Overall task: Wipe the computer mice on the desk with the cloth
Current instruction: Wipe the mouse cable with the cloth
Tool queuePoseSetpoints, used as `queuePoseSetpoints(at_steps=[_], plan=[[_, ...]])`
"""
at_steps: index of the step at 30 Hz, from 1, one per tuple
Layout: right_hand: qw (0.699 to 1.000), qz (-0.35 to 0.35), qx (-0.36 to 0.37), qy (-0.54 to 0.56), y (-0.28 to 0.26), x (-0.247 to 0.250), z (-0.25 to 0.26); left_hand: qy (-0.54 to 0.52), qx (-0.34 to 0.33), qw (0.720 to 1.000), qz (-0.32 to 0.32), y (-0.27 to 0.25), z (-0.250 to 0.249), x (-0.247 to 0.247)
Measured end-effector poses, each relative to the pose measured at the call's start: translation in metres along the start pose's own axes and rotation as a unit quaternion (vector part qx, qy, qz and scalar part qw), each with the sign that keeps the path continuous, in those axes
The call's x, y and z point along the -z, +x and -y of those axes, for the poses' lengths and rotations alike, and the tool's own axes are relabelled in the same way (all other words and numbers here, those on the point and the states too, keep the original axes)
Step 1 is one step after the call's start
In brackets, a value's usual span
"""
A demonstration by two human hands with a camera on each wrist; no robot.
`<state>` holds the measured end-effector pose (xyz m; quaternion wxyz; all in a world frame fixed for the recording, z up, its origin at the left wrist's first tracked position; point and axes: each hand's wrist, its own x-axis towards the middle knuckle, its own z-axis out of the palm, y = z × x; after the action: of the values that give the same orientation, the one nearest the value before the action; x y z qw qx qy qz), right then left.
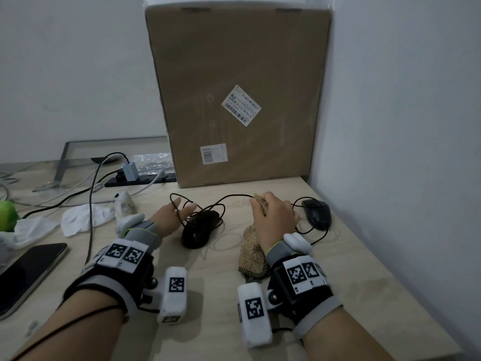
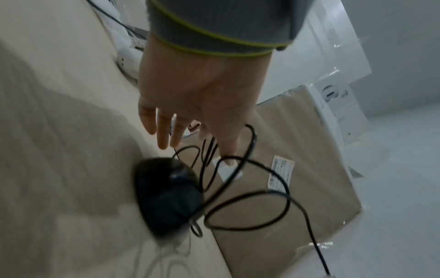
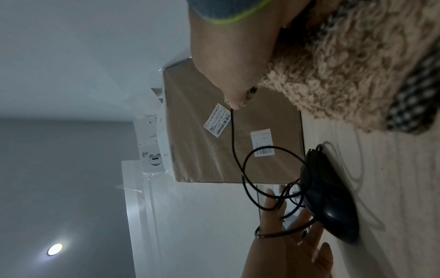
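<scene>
The right hand (image 1: 276, 217) gripped the cloth (image 1: 253, 256) and a cable end; the left hand (image 1: 173, 217) lay open beside the near mouse (image 1: 200, 229) on the desk (image 1: 364, 282) — best steadied there, cable cleared, before wiping.

Looped black cable (image 1: 208, 207) drapes across the left hand's fingers (image 1: 188, 208) and over the near mouse (image 1: 199, 229), obstructing passage there. Beyond both sets of fingertips a cardboard box (image 1: 239, 100) blocks forward reach. Bare desk (image 1: 216, 303) lies open behind the fingers.
</scene>
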<state>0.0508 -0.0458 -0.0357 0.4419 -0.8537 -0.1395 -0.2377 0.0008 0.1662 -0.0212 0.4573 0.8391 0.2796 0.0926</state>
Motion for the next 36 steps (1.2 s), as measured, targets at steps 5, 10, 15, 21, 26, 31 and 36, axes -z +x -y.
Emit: queuePoseSetpoints(at_steps=[5,10,15,21,26,31,36], plan=[[1.000,0.002,0.010,-0.005,-0.001,0.001,-0.001,-0.065,0.043,0.996,-0.031,-0.009,0.010,0.029],[1.000,0.004,0.023,-0.005,-0.001,-0.001,-0.003,-0.064,0.057,0.993,-0.081,-0.013,0.012,0.062],[0.999,0.010,0.035,-0.019,0.000,-0.002,-0.002,-0.018,-0.063,0.980,-0.190,-0.041,-0.016,0.065],[0.994,0.040,0.098,-0.006,-0.002,-0.006,0.001,0.001,-0.261,0.965,-0.028,-0.071,-0.065,0.009],[0.990,0.053,0.133,-0.014,-0.002,-0.006,0.001,0.040,-0.239,0.967,0.083,-0.059,-0.073,-0.032],[0.986,0.059,0.155,-0.022,-0.002,-0.008,-0.001,0.065,-0.283,0.956,0.045,-0.051,-0.059,-0.037],[0.989,0.032,0.140,-0.036,0.000,-0.006,-0.003,-0.048,-0.228,0.969,-0.087,-0.037,-0.036,-0.023]])
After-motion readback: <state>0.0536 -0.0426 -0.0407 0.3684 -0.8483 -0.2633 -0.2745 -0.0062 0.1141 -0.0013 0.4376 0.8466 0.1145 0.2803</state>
